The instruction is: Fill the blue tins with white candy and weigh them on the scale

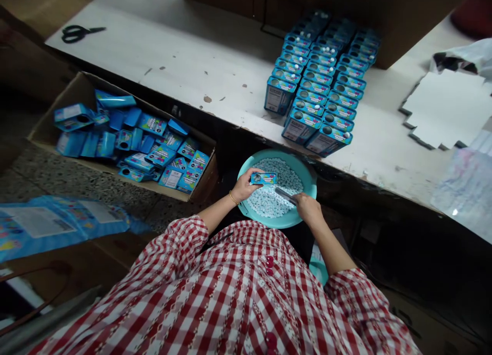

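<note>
Nearest, below both sets of fingers, a red-and-white checked shirt (246,288). Beyond that, in the left hand (242,187), a small blue container (268,178), gripped at the left end by fingers curled around it, parted only by its thickness, with a round dark opening facing up. In the right hand (308,209), fingers bent closed around a narrow grey tool (285,195), tip just beside the container; hard to tell whether touching the pellets. Beneath the fingers, a turquoise basin (309,183), spread with small white pellets (282,171). Left of the left fingers, beyond a gap, an open carton (206,180) heaped with loose blue containers (161,155). Ahead of both hands' fingers, a white worktable (200,62). There, straight ahead of the right fingers, three rows of standing containers (314,85); well to their right, a jagged-edged white sheet (449,109). Far ahead and left of the left fingers, black scissors (79,33). Farthest, behind the rows, a big brown box (226,1).
</note>
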Demonstrator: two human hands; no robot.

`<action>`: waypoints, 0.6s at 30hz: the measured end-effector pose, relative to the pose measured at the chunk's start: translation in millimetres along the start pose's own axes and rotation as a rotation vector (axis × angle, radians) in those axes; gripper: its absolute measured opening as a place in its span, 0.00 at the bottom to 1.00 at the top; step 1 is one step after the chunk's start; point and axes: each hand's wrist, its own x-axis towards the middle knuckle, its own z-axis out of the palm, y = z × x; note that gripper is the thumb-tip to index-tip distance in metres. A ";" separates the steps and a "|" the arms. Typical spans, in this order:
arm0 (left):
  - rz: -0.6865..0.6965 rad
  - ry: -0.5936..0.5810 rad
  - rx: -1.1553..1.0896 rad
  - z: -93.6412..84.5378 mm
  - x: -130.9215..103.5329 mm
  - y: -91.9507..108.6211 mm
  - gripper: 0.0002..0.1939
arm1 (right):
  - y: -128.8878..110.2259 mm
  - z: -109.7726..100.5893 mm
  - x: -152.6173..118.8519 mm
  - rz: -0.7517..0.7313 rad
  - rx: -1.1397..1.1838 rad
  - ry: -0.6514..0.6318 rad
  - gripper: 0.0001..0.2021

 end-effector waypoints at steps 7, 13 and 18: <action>0.125 0.110 0.074 -28.5 37.4 56.3 0.19 | -11.3 26.9 15.8 -0.039 -0.009 -0.037 0.20; 0.178 0.245 0.141 -46.5 107.7 49.1 0.20 | -28.7 44.8 22.7 -0.068 -0.020 -0.062 0.19; 0.166 0.176 0.214 -51.0 191.3 26.8 0.30 | -27.6 57.4 26.8 -0.049 0.018 -0.033 0.20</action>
